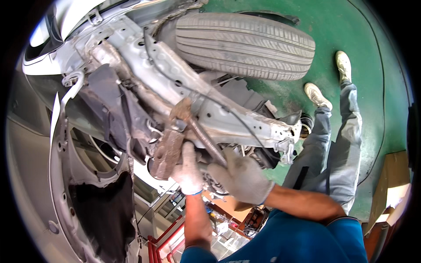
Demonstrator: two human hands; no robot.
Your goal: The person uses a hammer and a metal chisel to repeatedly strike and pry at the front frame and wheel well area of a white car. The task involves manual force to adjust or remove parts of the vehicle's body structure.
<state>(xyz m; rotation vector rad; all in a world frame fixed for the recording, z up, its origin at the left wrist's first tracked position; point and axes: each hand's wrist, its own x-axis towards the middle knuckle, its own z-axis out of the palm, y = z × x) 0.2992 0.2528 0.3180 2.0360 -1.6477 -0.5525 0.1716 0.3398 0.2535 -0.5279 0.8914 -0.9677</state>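
My left hand (188, 173), in a white work glove, closes around the lower right side of a rusty brown block (168, 153); some of its fingers are hidden behind the block. A hammer (204, 139) slants across the middle of the view, its worn brown head just above the block. The gloved right hand (247, 179) grips the lower end of the hammer's handle. Both hands are over a car's exposed front end, beside a bare silver metal rail (210, 105). Whether the hammer head touches the block or the rail, I cannot tell.
A black cable (199, 91) runs along the rail. Beyond it lies a tyre (245, 46) on the green floor (351, 26). Dark torn plastic liner (107, 98) and a body panel (59, 175) fill the left. A cardboard box (388, 186) stands at right.
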